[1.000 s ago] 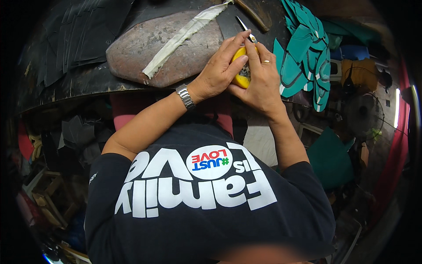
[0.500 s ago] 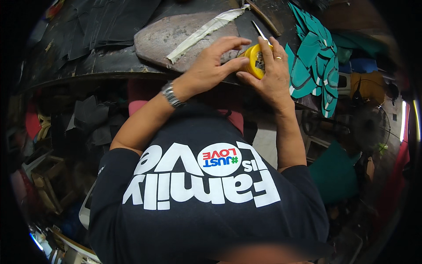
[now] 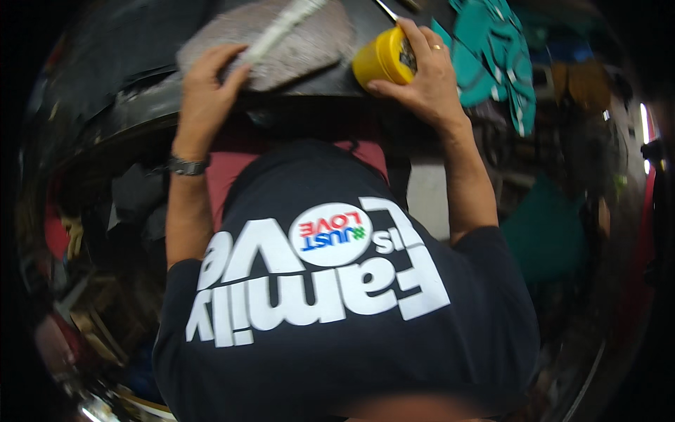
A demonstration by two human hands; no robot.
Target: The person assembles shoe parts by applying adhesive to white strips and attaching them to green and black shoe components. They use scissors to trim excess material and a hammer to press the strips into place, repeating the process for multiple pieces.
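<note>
My right hand (image 3: 432, 81) grips a yellow tub (image 3: 373, 62), tilted so that its mouth faces right; dark small bits show inside. A thin pale pointed tool (image 3: 385, 10) sticks out past my right fingertips; whether I hold it too is hidden. My left hand (image 3: 209, 90) is at the near left edge of a grey stone slab (image 3: 309, 53), thumb and fingers apart. Between them lies the near end of a whitish cloth strip (image 3: 285, 27), which runs diagonally across the slab. The left hand is slightly blurred.
Teal cut pieces (image 3: 492, 53) are piled at the right of the dark table (image 3: 151, 105). Black sheets (image 3: 133, 39) lie at its far left. Below the table's edge, a red-pink seat (image 3: 228, 179) shows beside my dark shirt.
My left hand has moved left, away from the yellow tub to the cloth strip's near end. The right hand keeps the tub, now shifted slightly left. The whole view has shifted.
</note>
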